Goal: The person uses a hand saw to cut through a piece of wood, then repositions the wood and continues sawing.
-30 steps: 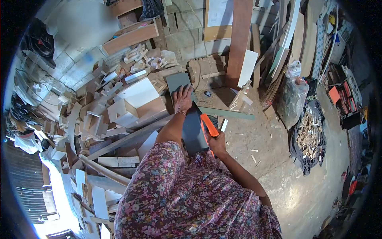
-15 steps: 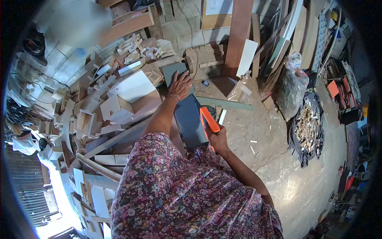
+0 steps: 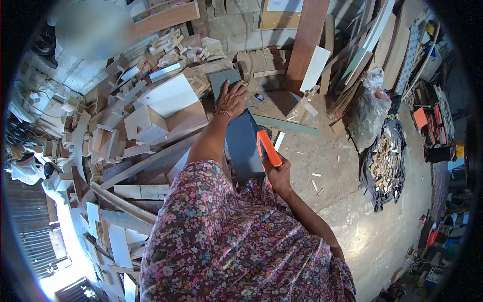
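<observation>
A long dark grey board (image 3: 243,143) runs away from my lap, its near end at the flowered cloth. My left hand (image 3: 232,99) lies palm down across its far part, fingers spread, with a bracelet at the wrist. The board's far end (image 3: 225,78) shows greyer beyond the fingertips. My right hand (image 3: 277,173) is closed around an orange and black hand tool (image 3: 268,147) at the board's right edge. I cannot tell what kind of tool it is; its lower part is hidden by the hand. A narrow green strip of wood (image 3: 287,125) lies on the floor just beyond.
Wooden boxes and offcuts (image 3: 166,121) pile up on the left. Tall planks (image 3: 308,45) lean on the back wall. To the right stand a clear plastic bag (image 3: 370,110) and a dark sack with wood scraps (image 3: 386,158). Small wood slivers (image 3: 314,184) lie on the floor.
The dark board has turned flatter, so its side face shows less. The orange tool has turned slightly and sits lower in view. My left hand stays on the board's far part.
</observation>
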The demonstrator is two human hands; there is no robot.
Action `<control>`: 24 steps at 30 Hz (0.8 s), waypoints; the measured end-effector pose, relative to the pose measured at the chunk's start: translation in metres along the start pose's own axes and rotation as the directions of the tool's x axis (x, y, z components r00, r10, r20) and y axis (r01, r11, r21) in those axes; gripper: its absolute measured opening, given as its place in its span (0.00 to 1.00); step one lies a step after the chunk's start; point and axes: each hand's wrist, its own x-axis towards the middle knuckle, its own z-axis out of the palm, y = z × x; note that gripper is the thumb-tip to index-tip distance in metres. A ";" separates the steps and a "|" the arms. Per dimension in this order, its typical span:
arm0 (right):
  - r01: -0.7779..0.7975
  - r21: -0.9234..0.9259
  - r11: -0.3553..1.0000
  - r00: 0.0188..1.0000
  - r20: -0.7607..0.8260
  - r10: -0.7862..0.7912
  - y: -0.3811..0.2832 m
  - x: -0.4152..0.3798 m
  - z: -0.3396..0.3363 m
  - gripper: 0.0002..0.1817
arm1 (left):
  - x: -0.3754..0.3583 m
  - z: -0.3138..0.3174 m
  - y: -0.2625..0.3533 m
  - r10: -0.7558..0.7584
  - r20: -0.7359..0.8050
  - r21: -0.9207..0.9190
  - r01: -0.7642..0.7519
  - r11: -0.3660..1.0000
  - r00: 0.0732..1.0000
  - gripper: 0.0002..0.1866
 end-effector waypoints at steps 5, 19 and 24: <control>0.095 -0.003 0.995 0.995 -0.012 -0.095 0.013 0.000 -0.004 0.05 | 0.000 -0.006 -0.001 0.020 -0.009 0.008 -0.020 1.000 1.000 0.16; 0.074 -0.247 0.966 0.997 0.007 -0.075 -0.009 -0.003 -0.002 0.14 | -0.001 -0.008 0.006 -0.025 -0.057 -0.032 0.023 0.999 0.998 0.15; 0.043 -0.161 0.986 0.999 0.011 -0.042 -0.012 -0.006 -0.005 0.13 | 0.001 -0.009 0.005 -0.033 -0.024 -0.044 0.032 0.999 0.999 0.15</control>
